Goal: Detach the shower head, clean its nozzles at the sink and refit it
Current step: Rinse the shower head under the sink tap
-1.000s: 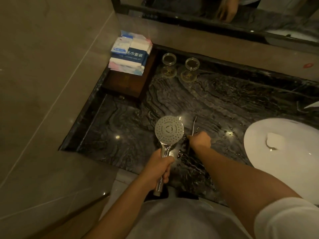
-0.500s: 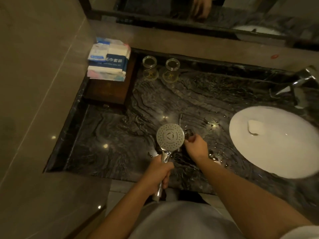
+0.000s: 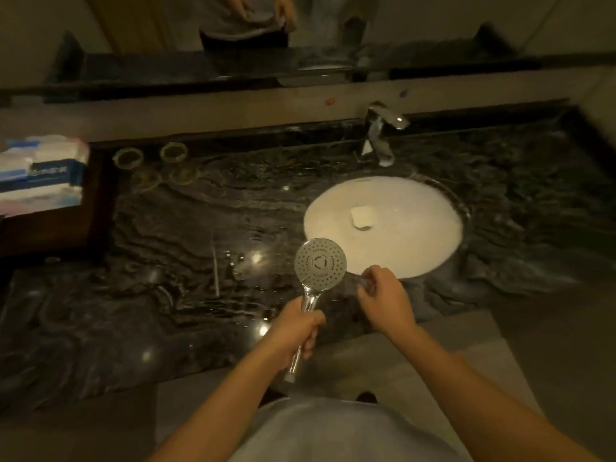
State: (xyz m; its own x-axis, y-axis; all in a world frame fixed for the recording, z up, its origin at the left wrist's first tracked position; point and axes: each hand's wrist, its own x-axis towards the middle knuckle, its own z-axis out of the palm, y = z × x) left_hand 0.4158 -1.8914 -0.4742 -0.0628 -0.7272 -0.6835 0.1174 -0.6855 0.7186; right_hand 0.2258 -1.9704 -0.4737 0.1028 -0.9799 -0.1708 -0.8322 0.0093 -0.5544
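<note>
Head view, our left hand grips the shower head handle over the counter beside the sink, right hand fingers curled, contents unclear, packet lettering too blurred to read.

Worn on the head, looking forward and steeply down from standing height over a dark marble counter. Wide-angle, with edges bowed and stretched. Close on both forearms and the torso at the bottom edge; round white sink right of centre, faucet beyond it, mirror across the top. Single view only, nothing shared with another.
</note>
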